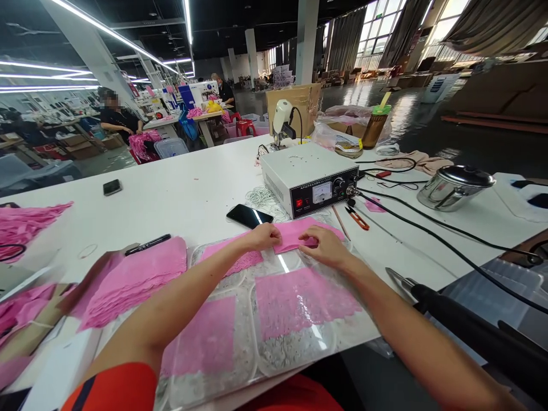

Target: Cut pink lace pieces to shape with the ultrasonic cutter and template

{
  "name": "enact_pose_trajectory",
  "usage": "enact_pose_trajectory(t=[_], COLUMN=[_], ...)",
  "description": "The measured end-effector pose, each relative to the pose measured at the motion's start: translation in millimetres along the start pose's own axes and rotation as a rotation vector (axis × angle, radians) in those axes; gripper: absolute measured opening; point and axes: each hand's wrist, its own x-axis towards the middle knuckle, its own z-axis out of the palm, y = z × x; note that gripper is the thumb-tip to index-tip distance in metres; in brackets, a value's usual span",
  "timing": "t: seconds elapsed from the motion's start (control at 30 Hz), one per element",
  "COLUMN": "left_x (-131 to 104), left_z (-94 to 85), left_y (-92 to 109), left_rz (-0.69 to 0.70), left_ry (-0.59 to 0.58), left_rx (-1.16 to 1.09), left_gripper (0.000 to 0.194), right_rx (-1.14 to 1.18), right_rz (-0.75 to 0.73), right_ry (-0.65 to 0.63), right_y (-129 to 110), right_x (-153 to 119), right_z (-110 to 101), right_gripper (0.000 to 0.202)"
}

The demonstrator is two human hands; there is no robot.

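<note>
On the desk [188, 188], left hand [262, 236] and right hand [323, 244] each pinch one pink fabric piece [293, 233]; pink stack [132, 279] lies unhandled beside them

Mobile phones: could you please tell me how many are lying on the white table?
2. One phone lies just beyond the left hand, beside the grey control box; the other phone lies far left. Others may be hidden.

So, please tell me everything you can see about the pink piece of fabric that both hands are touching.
The pink fabric piece is a small, flat, roughly rectangular piece of plain, thin cloth. It lies at the far edge of the clear plastic sheet on the white table, just in front of the grey control box. The left hand presses its left end and the right hand its right end, fingers flat on it.
</note>
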Motion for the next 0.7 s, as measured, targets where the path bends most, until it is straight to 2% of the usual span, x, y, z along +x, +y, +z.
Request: enact_pose_trajectory(t=[0.23,0.37,0.47,0.6,0.7], left_x=[-2.8,-7.5,-16.1,-39.7,-65.1], left_z=[-8.8,-19.5,-26.6,-23.0,-8.0], left_y=[0.5,5.8,10.9,17.5,25.0], left_rz=[0.007,0.012,0.031,0.062,0.076], left_ry=[-0.004,-0.005,-0.005,-0.039,-0.107], left_rx=[-0.04,-0.027,-0.019,-0.05,-0.086], left_gripper=[0.034,0.033,0.025,0.018,0.014], right_rx=[-0.162,-0.253,-0.311,-0.338,-0.376], right_rz=[-0.038,-0.025,-0.025,-0.074,-0.217], right_ry=[0.075,0.149,0.158,0.087,0.05], right_y=[6.5,13.6,13.7,3.9,-7.3], right_x=[0.5,3.0,-0.3,-28.7,-67.7], right_z=[10.5,3.1,-8.5,-21.3,-23.5], right_gripper=[0.009,0.011,0.011,0.012,0.013])
